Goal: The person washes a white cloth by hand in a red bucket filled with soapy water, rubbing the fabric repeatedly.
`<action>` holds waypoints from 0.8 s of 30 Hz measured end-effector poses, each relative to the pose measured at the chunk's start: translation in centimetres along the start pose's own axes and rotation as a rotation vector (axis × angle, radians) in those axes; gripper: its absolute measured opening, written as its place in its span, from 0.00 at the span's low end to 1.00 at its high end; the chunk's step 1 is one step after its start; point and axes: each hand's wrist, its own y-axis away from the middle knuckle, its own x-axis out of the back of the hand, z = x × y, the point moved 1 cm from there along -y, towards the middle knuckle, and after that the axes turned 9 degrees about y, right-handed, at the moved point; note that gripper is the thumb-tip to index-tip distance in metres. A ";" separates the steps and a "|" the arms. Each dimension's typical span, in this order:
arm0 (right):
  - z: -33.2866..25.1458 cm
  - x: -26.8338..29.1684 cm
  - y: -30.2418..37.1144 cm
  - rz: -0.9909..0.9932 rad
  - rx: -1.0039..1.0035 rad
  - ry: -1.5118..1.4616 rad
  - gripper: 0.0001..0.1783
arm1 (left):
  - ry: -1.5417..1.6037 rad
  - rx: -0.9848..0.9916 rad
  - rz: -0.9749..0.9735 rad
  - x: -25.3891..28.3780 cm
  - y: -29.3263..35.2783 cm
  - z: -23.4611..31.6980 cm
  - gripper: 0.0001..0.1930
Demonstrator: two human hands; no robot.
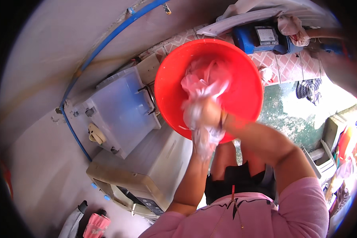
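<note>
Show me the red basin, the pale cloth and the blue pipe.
Red basin (245,85): head view, right inner wall.
Pale cloth (205,81): head view, bunched part inside the basin.
Blue pipe (121,28): head view, upper curved stretch.

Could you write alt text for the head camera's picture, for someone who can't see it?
A person's right hand and left hand, both blurred, handle a pale cloth over a large red tub. A see-through plastic box stands to the left.

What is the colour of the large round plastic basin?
The large round plastic basin is red, in the head view.
</note>
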 end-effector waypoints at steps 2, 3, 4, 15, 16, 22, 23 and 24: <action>0.5 2.3 -1.0 0.020 -0.037 0.424 0.03 | -0.212 -0.048 0.600 -1.6 0.5 -0.2 0.20; -0.1 1.9 -1.2 -0.017 -0.015 0.415 0.02 | -0.284 -0.032 0.560 -0.7 0.4 0.3 0.22; -1.1 0.9 -0.5 -0.053 -0.007 0.405 0.03 | -0.328 -0.042 0.502 0.4 0.7 0.7 0.22; 1.9 9.2 -4.8 -0.184 -0.630 0.295 0.18 | -0.200 -0.204 0.517 -3.3 3.5 5.8 0.26; 1.2 9.3 -5.4 -0.172 -0.651 0.161 0.19 | -0.228 -0.231 0.517 -3.1 3.3 6.5 0.27; -2.7 10.2 -5.8 -0.702 -0.731 0.122 0.25 | -0.383 -0.453 0.497 -2.7 2.8 7.2 0.22; -1.5 10.5 -5.1 -0.737 -0.703 0.139 0.23 | -0.405 -0.508 0.518 -2.5 2.6 7.1 0.21; -0.8 10.7 -4.8 -0.771 -0.675 0.160 0.21 | -0.432 -0.507 0.554 -2.3 2.4 6.7 0.20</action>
